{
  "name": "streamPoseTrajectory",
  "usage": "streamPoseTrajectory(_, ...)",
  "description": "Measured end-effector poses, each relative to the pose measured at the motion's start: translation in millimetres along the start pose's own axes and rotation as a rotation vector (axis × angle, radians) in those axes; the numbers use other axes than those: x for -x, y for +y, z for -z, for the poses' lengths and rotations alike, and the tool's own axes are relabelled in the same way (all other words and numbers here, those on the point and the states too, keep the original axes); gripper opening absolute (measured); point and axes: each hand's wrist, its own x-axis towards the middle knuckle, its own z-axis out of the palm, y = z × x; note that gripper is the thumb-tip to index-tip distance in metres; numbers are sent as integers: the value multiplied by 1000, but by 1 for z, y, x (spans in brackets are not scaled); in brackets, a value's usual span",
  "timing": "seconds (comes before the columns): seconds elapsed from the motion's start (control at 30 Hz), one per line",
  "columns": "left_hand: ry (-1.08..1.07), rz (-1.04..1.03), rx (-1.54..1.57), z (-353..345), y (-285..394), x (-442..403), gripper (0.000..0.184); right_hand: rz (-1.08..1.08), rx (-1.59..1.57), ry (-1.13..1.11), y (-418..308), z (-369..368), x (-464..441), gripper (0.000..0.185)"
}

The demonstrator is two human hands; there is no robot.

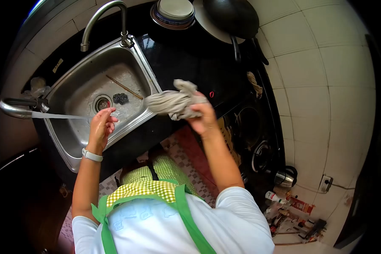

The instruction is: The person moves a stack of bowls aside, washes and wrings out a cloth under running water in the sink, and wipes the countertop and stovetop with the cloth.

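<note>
My right hand grips a bunched, greyish-white cloth over the sink's right rim; it is slightly blurred. My left hand, wearing a pale wristband, is over the near side of the metal sink. Its fingers are loosely bent and apart, with nothing visible in them. From the left faucet a stream of water runs toward this hand. Inside the sink lie a dark scouring pad and a thin brown stick, near the drain.
A second, curved faucet rises at the sink's back corner. Stacked bowls and a dark wok stand at the back of the black counter. To the right are a stove, a kettle and several bottles and packets.
</note>
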Motion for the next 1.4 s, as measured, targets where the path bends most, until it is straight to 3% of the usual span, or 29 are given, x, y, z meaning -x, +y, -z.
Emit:
streamPoseTrajectory(0.07,51,10,-54,-18,-9,-8,26,96,-12,200,-53,28,5,57)
streamPoseTrajectory(0.17,67,4,-176,-37,-26,-24,25,238,-8,289,-127,101,-17,47)
streamPoseTrajectory(0.2,12,-113,-252,-44,-37,-31,24,310,-68,427,-150,110,-24,45)
streamPoseTrajectory(0.27,-60,-330,-511,-66,-46,-35,26,568,-242,371,-187,174,-49,41)
streamPoseTrajectory(0.3,-76,-437,-695,-88,-44,-32,28,346,-624,442,-200,180,-45,37)
streamPoseTrajectory(0.37,-105,-423,-809,-128,-33,-25,32,357,-256,597,-183,164,-54,31)
streamPoseTrajectory(0.43,-89,-816,-1037,-159,-34,-29,35,85,385,292,-130,111,-42,29)
streamPoseTrajectory(0.47,-86,-809,-1047,-171,-35,-33,35,36,595,289,-95,87,-35,28)
streamPoseTrajectory(0.5,-120,-854,-1088,-182,-37,-37,35,-57,890,127,-65,78,-31,33)
streamPoseTrajectory(0.57,-153,-899,-1131,-186,-41,-49,35,91,1438,-107,-12,57,-20,58)
streamPoseTrajectory(0.6,-181,-890,-1159,-186,-44,-56,34,384,1695,-243,7,55,-19,60)
streamPoseTrajectory(0.63,-211,-882,-1188,-185,-45,-60,33,380,1740,-200,17,54,-21,53)
streamPoseTrajectory(0.7,-172,-852,-1127,-176,-42,-62,24,426,1666,-172,18,60,-29,40)
streamPoseTrajectory(0.77,-144,-330,-243,-167,-34,-58,20,395,1497,-187,5,63,-27,34)
streamPoseTrajectory(0.83,-73,-95,309,-171,-6,-45,21,279,1203,-174,-16,64,-20,23)
streamPoseTrajectory(0.9,-105,-86,380,-171,0,-43,25,299,988,-236,-37,73,-12,25)
streamPoseTrajectory(0.97,-289,79,-5,-170,-5,-44,25,288,803,-240,-60,81,-1,26)
streamPoseTrajectory(1.03,-541,-52,-491,-183,-2,-51,24,265,333,-245,-77,85,9,32)
streamPoseTrajectory(1.1,-454,-145,-1055,-210,11,-54,23,267,165,-243,-99,94,16,35)
streamPoseTrajectory(1.23,-360,-964,-1006,-269,-27,-91,17,358,-82,-304,-142,116,22,35)
streamPoseTrajectory(1.3,-489,-941,-1029,-300,-43,-99,18,403,41,122,-172,110,32,39)
streamPoseTrajectory(1.33,-502,-954,-1103,-309,-54,-105,19,473,237,437,-192,123,25,43)
streamPoseTrajectory(1.37,-514,-965,-1179,-316,-63,-110,19,482,407,324,-213,148,16,38)
streamPoseTrajectory(1.4,-531,-909,-1269,-320,-65,-112,19,509,464,390,-221,147,1,36)
